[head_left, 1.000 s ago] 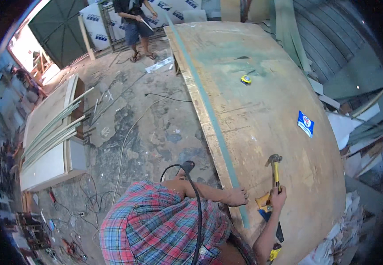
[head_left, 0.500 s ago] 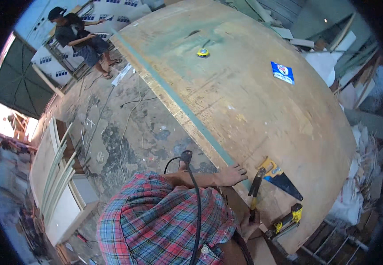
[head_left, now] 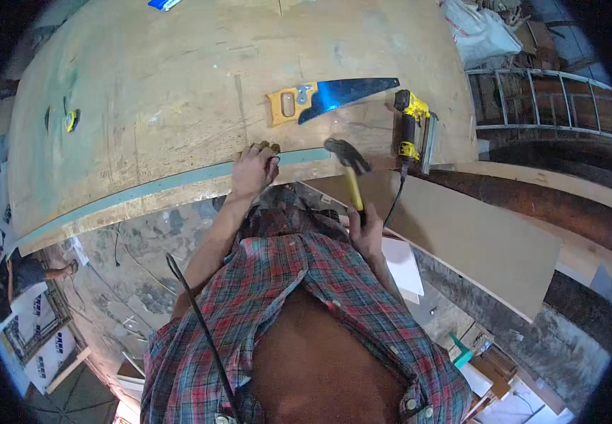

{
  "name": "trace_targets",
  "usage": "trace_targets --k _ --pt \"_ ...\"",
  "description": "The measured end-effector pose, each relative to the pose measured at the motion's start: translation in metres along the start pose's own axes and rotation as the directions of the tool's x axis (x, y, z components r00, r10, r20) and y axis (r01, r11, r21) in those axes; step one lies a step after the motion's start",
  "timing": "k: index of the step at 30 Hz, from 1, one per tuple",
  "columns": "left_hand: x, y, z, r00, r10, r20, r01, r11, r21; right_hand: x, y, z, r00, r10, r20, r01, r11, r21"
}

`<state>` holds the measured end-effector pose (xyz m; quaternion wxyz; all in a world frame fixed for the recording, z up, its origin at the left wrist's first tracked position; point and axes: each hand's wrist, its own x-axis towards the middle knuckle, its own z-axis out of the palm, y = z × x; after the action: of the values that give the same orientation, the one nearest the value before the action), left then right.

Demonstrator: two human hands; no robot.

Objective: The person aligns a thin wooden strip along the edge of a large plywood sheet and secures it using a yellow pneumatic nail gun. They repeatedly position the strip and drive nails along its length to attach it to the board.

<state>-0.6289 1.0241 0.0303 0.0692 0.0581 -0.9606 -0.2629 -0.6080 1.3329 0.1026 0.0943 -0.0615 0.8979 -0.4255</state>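
My right hand is closed round the lower handle of a hammer, its dark head raised at the right end of a long blue-green strip. That strip runs along the near edge of a large plywood board. On the strip, close to its right end, rests my left hand with fingers bent and thumb near the fingertips; whatever they may pinch is too small to make out. A handsaw with a yellow handle lies just beyond. To its right sits a yellow and black nail gun, a hose attached.
A tape measure lies on the board's left part. Off the right side are a metal ladder-like frame and a white sack. A beige panel stretches to my right. Another person is at the far left.
My view has swung to the right and down. The hammer, earlier low by the board's edge, is now lifted in my right hand. My left hand's fingers, flat before, are now bent.
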Motion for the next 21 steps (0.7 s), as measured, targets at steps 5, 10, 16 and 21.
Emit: trace_targets --k 5,10,16,21 --pt "0.0 -0.01 -0.006 0.993 -0.06 0.102 0.072 0.99 -0.119 0.0 -0.014 -0.002 0.983 0.182 0.008 -0.18 0.979 -0.095" --pt "0.003 -0.017 -0.007 0.988 -0.074 0.134 0.098 0.978 -0.184 -0.002 0.01 0.012 0.996 -0.077 -0.039 0.068 0.981 -0.183" --pt "0.005 -0.016 -0.009 0.977 -0.112 0.181 0.145 0.973 -0.18 0.002 0.022 0.023 0.98 -0.198 0.0 0.194 0.96 -0.204" --pt "0.011 -0.014 -0.007 0.965 -0.161 0.206 0.184 0.978 -0.096 0.004 0.008 0.022 0.994 -0.012 0.105 0.039 0.965 -0.257"
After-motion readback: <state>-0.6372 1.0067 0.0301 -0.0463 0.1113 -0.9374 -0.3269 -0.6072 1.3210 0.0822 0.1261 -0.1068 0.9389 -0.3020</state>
